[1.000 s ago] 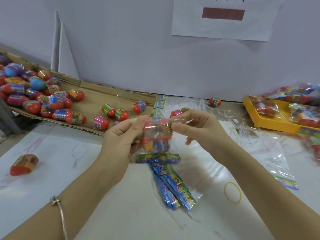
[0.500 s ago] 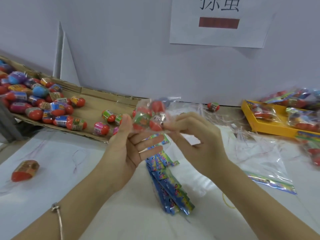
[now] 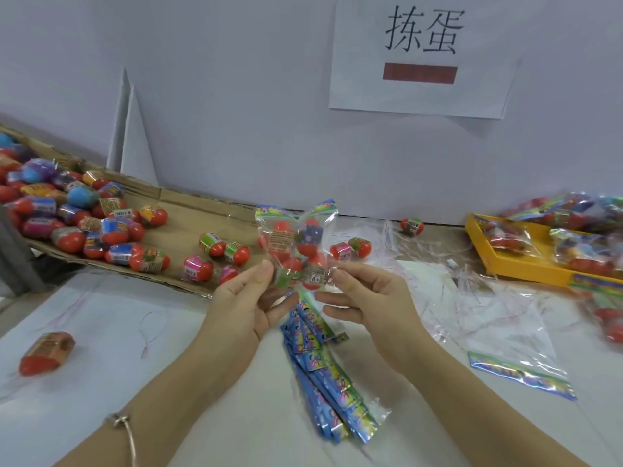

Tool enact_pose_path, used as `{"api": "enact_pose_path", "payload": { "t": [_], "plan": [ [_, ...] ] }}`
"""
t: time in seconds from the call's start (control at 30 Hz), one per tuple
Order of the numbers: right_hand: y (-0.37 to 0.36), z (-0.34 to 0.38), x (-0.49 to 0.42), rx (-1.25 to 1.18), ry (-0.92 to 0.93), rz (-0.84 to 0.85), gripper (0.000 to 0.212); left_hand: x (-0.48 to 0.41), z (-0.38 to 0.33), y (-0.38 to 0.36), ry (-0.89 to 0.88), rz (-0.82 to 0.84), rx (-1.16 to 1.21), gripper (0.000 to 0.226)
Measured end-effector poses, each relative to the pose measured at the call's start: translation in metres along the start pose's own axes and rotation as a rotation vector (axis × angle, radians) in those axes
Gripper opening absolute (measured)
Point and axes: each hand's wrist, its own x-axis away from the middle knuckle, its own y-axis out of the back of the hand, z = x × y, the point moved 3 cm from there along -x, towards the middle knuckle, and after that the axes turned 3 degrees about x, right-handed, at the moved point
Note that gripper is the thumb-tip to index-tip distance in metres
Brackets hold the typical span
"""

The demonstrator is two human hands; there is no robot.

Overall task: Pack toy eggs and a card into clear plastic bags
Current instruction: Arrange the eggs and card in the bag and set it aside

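Both hands [image 3: 242,305] [image 3: 367,298] pinch bag [image 3: 293,244] (palms inward).

The white paper sheet [image 3: 421,59] on the wall [image 3: 236,96] says 拣蛋 in big black characters, and there's a dark red bar under it with no text I can make out. One toy egg [image 3: 314,276] inside the clear bag [image 3: 296,237] has a label showing "6+". All the other printing around is too blurry to read.
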Motion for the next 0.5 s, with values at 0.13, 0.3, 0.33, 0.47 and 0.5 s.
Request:
{"api": "enact_pose_path", "payload": {
  "t": [0.13, 0.3, 0.33, 0.47, 0.5],
  "plan": [
    [-0.002, -0.004, 0.001, -0.017, 0.0, -0.018, 0.017, 0.002, -0.002, 0.001, -0.073, -0.044, -0.176, 0.023],
    [0.001, -0.008, 0.001, -0.106, -0.029, -0.033, 0.024, 0.008, -0.007, 0.002, -0.248, -0.156, -0.362, 0.019],
    [0.001, -0.009, 0.001, -0.115, -0.034, -0.031, 0.026, 0.008, -0.007, 0.003, -0.261, -0.177, -0.375, 0.018],
    [0.002, -0.012, 0.0, -0.114, -0.046, -0.003, 0.022, 0.005, -0.005, 0.008, -0.28, -0.222, -0.436, 0.019],
    [0.002, -0.013, -0.001, -0.118, -0.051, -0.005, 0.017, 0.005, -0.004, 0.008, -0.281, -0.229, -0.442, 0.02]
  ]
}}
